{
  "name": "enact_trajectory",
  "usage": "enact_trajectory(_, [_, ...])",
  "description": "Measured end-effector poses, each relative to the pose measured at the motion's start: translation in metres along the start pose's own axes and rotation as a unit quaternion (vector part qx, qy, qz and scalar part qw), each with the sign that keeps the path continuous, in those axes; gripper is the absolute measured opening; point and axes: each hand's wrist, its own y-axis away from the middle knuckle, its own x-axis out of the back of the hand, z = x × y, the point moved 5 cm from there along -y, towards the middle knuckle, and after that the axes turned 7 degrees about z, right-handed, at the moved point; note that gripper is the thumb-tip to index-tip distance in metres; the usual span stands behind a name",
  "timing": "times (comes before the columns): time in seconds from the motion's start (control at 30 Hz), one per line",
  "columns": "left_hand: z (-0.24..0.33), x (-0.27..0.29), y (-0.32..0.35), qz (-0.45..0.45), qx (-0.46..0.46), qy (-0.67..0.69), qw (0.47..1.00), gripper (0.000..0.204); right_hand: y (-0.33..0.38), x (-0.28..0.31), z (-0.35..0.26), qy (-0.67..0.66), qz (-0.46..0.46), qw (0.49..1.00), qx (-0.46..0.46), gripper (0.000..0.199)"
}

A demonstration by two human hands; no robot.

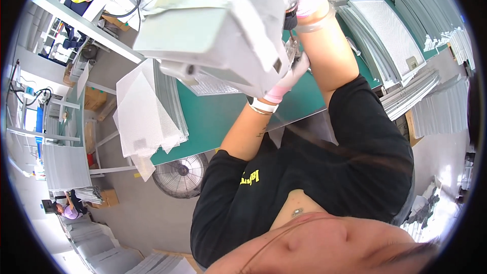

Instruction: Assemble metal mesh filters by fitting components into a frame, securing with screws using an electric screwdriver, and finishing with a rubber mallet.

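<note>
A large light-grey machine housing [213,30] fills the upper middle of the head view and covers part of both hands. At its right side are a black ribbed knob [290,21] and a thin metal rod above a small clear part. My left hand [287,82], in a white and pink glove, reaches up beside the housing under that part; most of its fingers are hidden. Beyond the knob is my right hand [308,1], also gloved, overexposed and partly covered. I cannot make out what either hand holds. Part of a white mesh sheet [215,85] shows below the housing.
White mesh sheets [144,114] overhang the green table [218,119] on the left. More stacked sheets [385,35] lie on the right. Below the table's left end stands a round floor fan [181,175]. A white frame bar [83,23] crosses upper left; a person [72,209] is far left.
</note>
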Motion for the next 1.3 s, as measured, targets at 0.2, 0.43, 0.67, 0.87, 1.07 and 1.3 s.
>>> enact_trajectory(0.2, [-0.001,0.002,0.0,-0.006,0.033,0.055,0.998,0.026,0.004,0.046,0.002,0.136,-0.045,0.985,0.094,0.053])
enact_trajectory(0.43, [-0.003,0.004,0.016,-0.023,0.028,-0.03,0.999,0.019,0.026,0.06,0.007,-0.052,0.387,0.911,0.132,0.035])
enact_trajectory(0.67, [0.015,0.028,0.027,0.048,-0.074,-0.094,0.992,0.024,0.005,0.011,-0.079,0.018,0.184,0.964,0.193,0.016])
enact_trajectory(0.87, [0.059,0.117,0.124,-0.316,0.008,-0.029,0.948,0.019,0.033,-0.015,-0.066,0.259,0.286,0.907,0.168,0.011])
enact_trajectory(1.07, [0.022,0.17,0.306,-0.472,-0.182,0.016,0.863,0.026,0.046,-0.018,-0.034,0.247,0.272,0.922,0.122,0.013])
enact_trajectory(1.3, [-0.052,0.153,0.128,-0.06,0.143,-0.299,0.941,0.053,0.056,-0.017,-0.027,0.235,0.252,0.933,0.108,0.024])
